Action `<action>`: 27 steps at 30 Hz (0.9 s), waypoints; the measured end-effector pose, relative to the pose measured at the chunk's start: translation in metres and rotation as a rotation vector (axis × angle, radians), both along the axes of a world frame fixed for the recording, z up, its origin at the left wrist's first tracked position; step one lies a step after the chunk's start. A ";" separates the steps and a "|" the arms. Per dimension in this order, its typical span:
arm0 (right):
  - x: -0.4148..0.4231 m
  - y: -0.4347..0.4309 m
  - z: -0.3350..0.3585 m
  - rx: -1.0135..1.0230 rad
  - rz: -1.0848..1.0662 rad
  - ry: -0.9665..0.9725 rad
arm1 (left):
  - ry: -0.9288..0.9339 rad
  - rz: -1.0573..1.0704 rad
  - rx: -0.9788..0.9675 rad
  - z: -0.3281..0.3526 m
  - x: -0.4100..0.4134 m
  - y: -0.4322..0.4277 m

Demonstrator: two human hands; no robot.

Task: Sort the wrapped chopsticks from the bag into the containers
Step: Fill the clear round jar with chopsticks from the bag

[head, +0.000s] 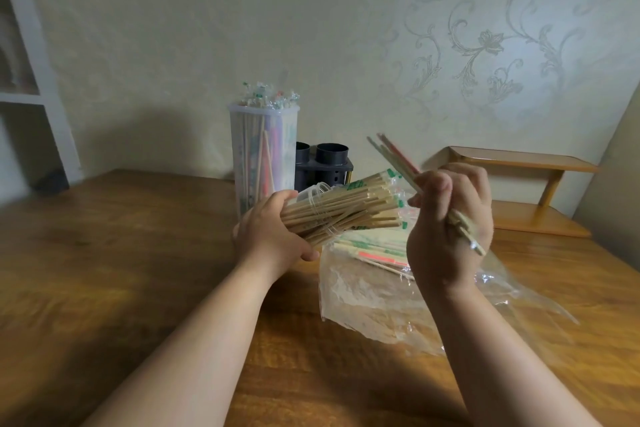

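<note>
My left hand (273, 232) grips a thick bundle of wrapped chopsticks (349, 208) above the table, its tips pointing right. My right hand (450, 218) holds a few wrapped chopsticks (394, 156) tilted up and to the left, one with red print. A clear plastic bag (374, 298) lies crumpled on the table below both hands, with several more wrapped chopsticks (377, 250) on it. Behind the bundle stands a tall clear container (263, 152) that holds wrapped chopsticks upright. A dark holder with round cups (329, 163) stands just right of it.
The wooden table (138, 253) runs up to a patterned wall. A small wooden two-tier shelf (519, 187) stands at the back right. A white shelving unit (31, 80) fills the left edge of the view.
</note>
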State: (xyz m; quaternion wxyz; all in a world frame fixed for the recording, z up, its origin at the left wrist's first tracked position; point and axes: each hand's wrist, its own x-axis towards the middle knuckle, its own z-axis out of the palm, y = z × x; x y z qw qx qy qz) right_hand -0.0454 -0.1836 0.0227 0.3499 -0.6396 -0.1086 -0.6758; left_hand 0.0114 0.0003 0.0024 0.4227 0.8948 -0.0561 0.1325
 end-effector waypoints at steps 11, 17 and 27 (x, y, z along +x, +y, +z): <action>-0.005 0.003 0.007 0.372 0.480 0.190 | -0.054 -0.013 0.013 0.002 -0.006 -0.002; 0.010 0.012 -0.003 0.264 0.254 0.531 | -0.044 -0.094 -0.044 0.002 -0.009 -0.003; 0.006 0.013 0.000 0.488 0.394 0.446 | -0.032 -0.091 -0.052 0.004 -0.009 -0.003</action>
